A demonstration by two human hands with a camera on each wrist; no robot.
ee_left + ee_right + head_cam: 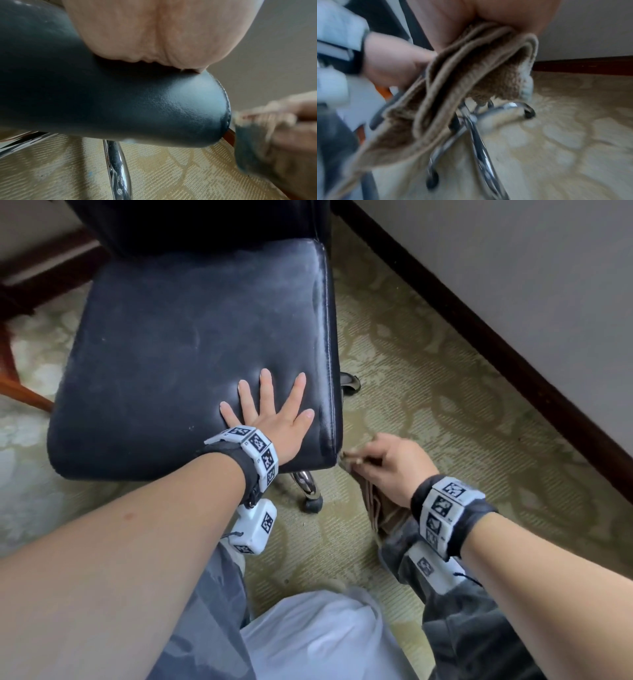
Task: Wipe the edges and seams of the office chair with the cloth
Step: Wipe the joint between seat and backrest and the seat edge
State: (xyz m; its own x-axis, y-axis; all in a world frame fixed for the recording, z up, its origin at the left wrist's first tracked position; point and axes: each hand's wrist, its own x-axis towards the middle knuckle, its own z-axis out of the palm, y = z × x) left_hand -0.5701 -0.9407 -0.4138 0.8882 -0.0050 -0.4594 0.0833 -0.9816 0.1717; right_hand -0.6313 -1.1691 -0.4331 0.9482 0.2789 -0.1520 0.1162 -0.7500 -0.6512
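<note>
left hand (pixel 270 414) lower centre, fingers spread flat on black office chair (pixel 191 354) seat. right hand (pixel 390 463) lower right, gripping tan cloth (pixel 453 81) against seat's front right corner seam. dusty haze upper right; probably much edge left to wipe.

no readable text or numbers, only black-and-white coded squares on the wrist bands (pixel 255 448)

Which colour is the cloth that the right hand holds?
The folded terry cloth is light brown, tan; the right wrist view shows it best.
</note>
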